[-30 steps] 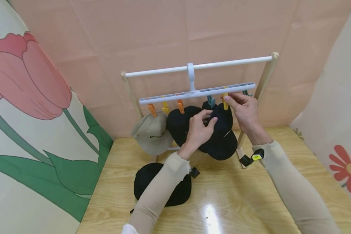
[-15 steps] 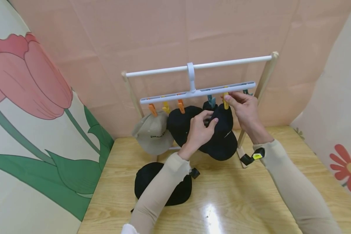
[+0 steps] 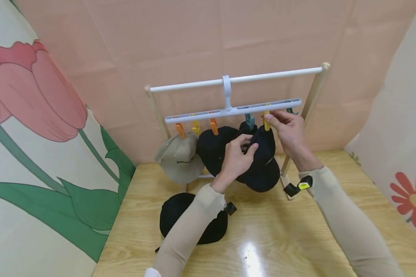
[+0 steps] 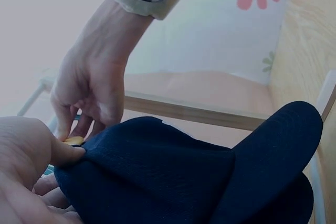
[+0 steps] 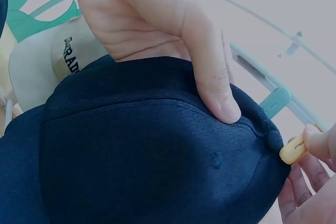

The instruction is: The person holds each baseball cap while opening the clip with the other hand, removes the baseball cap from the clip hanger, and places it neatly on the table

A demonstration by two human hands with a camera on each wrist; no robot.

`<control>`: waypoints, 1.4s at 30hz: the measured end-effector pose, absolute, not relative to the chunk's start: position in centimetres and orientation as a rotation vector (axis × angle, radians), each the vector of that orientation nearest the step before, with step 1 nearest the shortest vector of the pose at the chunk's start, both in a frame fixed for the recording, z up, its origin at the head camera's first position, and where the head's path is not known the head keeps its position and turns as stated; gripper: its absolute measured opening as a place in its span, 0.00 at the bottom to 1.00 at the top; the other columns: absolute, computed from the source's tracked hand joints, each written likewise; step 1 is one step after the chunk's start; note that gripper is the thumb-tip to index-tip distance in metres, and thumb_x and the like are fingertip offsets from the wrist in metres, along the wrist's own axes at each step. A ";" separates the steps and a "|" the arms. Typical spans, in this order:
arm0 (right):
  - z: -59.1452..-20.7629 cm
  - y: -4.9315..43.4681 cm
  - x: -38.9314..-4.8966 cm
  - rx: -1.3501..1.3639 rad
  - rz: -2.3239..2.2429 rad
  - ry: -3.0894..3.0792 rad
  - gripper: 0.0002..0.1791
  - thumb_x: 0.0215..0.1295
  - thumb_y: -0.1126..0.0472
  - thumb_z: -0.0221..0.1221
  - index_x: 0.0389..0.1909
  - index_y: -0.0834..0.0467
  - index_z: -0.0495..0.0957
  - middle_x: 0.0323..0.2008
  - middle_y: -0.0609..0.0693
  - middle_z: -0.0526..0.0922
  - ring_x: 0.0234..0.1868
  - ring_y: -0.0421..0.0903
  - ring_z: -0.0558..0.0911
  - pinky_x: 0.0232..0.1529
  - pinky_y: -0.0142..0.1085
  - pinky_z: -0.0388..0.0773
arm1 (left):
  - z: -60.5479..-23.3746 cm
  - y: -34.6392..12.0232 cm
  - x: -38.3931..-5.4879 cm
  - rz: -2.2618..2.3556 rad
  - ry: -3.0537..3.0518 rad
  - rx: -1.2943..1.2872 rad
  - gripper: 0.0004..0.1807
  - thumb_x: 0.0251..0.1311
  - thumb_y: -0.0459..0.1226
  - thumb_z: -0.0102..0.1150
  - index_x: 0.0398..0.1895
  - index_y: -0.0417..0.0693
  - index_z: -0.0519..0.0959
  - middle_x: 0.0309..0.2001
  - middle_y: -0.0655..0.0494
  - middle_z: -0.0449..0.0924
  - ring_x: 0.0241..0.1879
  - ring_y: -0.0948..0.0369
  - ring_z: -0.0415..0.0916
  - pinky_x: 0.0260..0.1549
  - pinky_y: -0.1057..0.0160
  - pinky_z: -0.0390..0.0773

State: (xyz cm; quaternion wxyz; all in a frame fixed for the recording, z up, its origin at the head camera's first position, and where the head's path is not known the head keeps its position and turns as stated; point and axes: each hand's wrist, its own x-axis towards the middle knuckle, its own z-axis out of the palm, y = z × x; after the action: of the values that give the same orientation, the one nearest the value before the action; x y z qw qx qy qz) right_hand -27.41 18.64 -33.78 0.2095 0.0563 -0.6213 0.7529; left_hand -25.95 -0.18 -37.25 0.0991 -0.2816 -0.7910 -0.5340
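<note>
A dark cap (image 3: pixel 263 150) hangs below the right half of a pale blue clip hanger (image 3: pixel 208 114). My left hand (image 3: pixel 237 154) pinches this cap's edge, thumb on the near side and fingers behind the fabric, as the right wrist view shows. At the cap's right corner my right hand (image 3: pixel 291 130) pinches a yellow clothespin (image 3: pixel 266 121) between thumb and fingers. In the right wrist view the tip of the yellow clothespin (image 5: pixel 294 150) meets the cap's edge. A teal clothespin (image 3: pixel 250 122) sits just left of it, at the cap's back edge.
A beige cap (image 3: pixel 182 159) and another black cap (image 3: pixel 216 146) hang from orange and yellow clothespins on the left. One more black cap (image 3: pixel 176 213) lies on the wooden table (image 3: pixel 280 238) under the left forearm. A white rod (image 3: pixel 274 74) on wooden posts carries the hanger.
The hanger and the dark cap have dipped slightly at the right. Both hands keep their grips in nearly the same place.
</note>
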 end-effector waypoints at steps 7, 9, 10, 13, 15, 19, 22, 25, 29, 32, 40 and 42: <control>-34.0 18.9 -27.4 0.159 2.092 -1.702 0.18 0.69 0.61 0.71 0.57 0.63 0.88 0.39 0.43 0.94 0.46 0.38 0.90 0.54 0.27 0.81 | -37.8 0.0 -25.7 -1.570 -2.364 -0.853 0.14 0.75 0.36 0.64 0.59 0.41 0.84 0.55 0.48 0.89 0.54 0.59 0.87 0.53 0.71 0.82; -34.0 18.9 -27.5 0.167 2.096 -1.699 0.19 0.69 0.60 0.71 0.57 0.63 0.87 0.39 0.44 0.94 0.47 0.38 0.90 0.55 0.27 0.81 | -37.8 0.0 -25.6 -1.572 -2.363 -0.856 0.14 0.75 0.36 0.64 0.59 0.41 0.84 0.55 0.48 0.89 0.54 0.59 0.87 0.52 0.71 0.83; -34.0 19.0 -27.6 0.172 2.094 -1.702 0.19 0.69 0.60 0.71 0.58 0.63 0.87 0.39 0.44 0.94 0.47 0.38 0.90 0.55 0.27 0.81 | -37.9 0.0 -25.6 -1.575 -2.362 -0.856 0.14 0.75 0.36 0.64 0.59 0.41 0.84 0.55 0.48 0.89 0.54 0.59 0.87 0.52 0.71 0.82; -34.0 19.1 -27.7 0.196 2.091 -1.709 0.20 0.69 0.60 0.71 0.59 0.63 0.87 0.41 0.44 0.94 0.47 0.39 0.90 0.55 0.27 0.82 | -37.9 0.0 -25.5 -1.591 -2.349 -0.861 0.13 0.75 0.36 0.64 0.58 0.42 0.84 0.54 0.48 0.89 0.53 0.60 0.87 0.51 0.71 0.83; -34.0 19.2 -27.6 0.212 2.085 -1.731 0.21 0.70 0.60 0.70 0.60 0.63 0.86 0.42 0.44 0.93 0.49 0.39 0.90 0.55 0.26 0.82 | -37.9 0.0 -25.5 -1.606 -2.340 -0.866 0.13 0.75 0.36 0.64 0.58 0.42 0.85 0.53 0.48 0.89 0.52 0.60 0.87 0.51 0.72 0.83; -34.3 19.5 -27.4 0.226 2.071 -1.797 0.22 0.71 0.59 0.69 0.63 0.60 0.85 0.46 0.42 0.93 0.53 0.39 0.88 0.57 0.24 0.80 | -37.9 -0.1 -25.4 -1.625 -2.334 -0.871 0.13 0.75 0.36 0.64 0.57 0.42 0.84 0.53 0.48 0.89 0.52 0.61 0.87 0.51 0.72 0.83; -34.5 19.7 -27.3 0.244 2.074 -1.821 0.23 0.72 0.59 0.68 0.65 0.59 0.83 0.50 0.41 0.91 0.55 0.39 0.85 0.57 0.23 0.80 | -38.0 -0.2 -25.4 -1.631 -2.335 -0.870 0.13 0.75 0.36 0.64 0.58 0.42 0.84 0.54 0.48 0.89 0.53 0.60 0.87 0.51 0.72 0.83; -34.6 19.8 -27.2 0.270 2.083 -1.827 0.23 0.73 0.60 0.67 0.67 0.60 0.82 0.53 0.42 0.88 0.56 0.38 0.84 0.57 0.23 0.80 | -38.0 -0.3 -25.3 -1.633 -2.336 -0.861 0.13 0.75 0.36 0.64 0.58 0.42 0.85 0.54 0.48 0.89 0.53 0.60 0.87 0.51 0.72 0.83; -34.8 19.9 -27.0 0.307 2.100 -1.846 0.24 0.75 0.59 0.66 0.69 0.59 0.81 0.54 0.43 0.89 0.58 0.40 0.84 0.59 0.23 0.79 | -38.0 -0.4 -25.1 -1.647 -2.338 -0.849 0.14 0.75 0.36 0.64 0.58 0.42 0.85 0.54 0.47 0.89 0.53 0.60 0.87 0.52 0.72 0.83; -35.0 20.1 -27.0 0.323 2.082 -1.876 0.25 0.75 0.58 0.65 0.70 0.58 0.80 0.55 0.43 0.90 0.61 0.41 0.84 0.60 0.24 0.78 | -38.0 -0.5 -24.9 -1.669 -2.336 -0.841 0.14 0.74 0.36 0.65 0.58 0.42 0.85 0.54 0.47 0.89 0.53 0.59 0.87 0.52 0.71 0.83; -35.6 20.9 -27.1 0.302 2.043 -1.895 0.24 0.77 0.57 0.64 0.69 0.60 0.80 0.53 0.41 0.91 0.56 0.39 0.86 0.57 0.26 0.79 | -38.1 -0.5 -24.5 -1.698 -2.337 -0.833 0.14 0.75 0.37 0.64 0.59 0.42 0.84 0.54 0.48 0.88 0.53 0.61 0.87 0.51 0.71 0.83; -35.7 21.1 -27.1 0.308 2.057 -1.872 0.23 0.76 0.59 0.64 0.68 0.62 0.80 0.52 0.41 0.91 0.54 0.40 0.86 0.57 0.27 0.80 | -38.0 -0.4 -24.4 -1.704 -2.335 -0.836 0.14 0.75 0.37 0.64 0.59 0.42 0.84 0.54 0.48 0.88 0.54 0.60 0.86 0.52 0.71 0.83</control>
State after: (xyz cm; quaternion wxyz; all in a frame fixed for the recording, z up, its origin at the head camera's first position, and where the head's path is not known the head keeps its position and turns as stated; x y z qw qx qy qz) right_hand -27.07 21.08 -35.72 0.1709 0.1085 -0.6592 0.7243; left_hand -24.38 -0.42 -38.03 0.0660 -0.2773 -0.7744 -0.5649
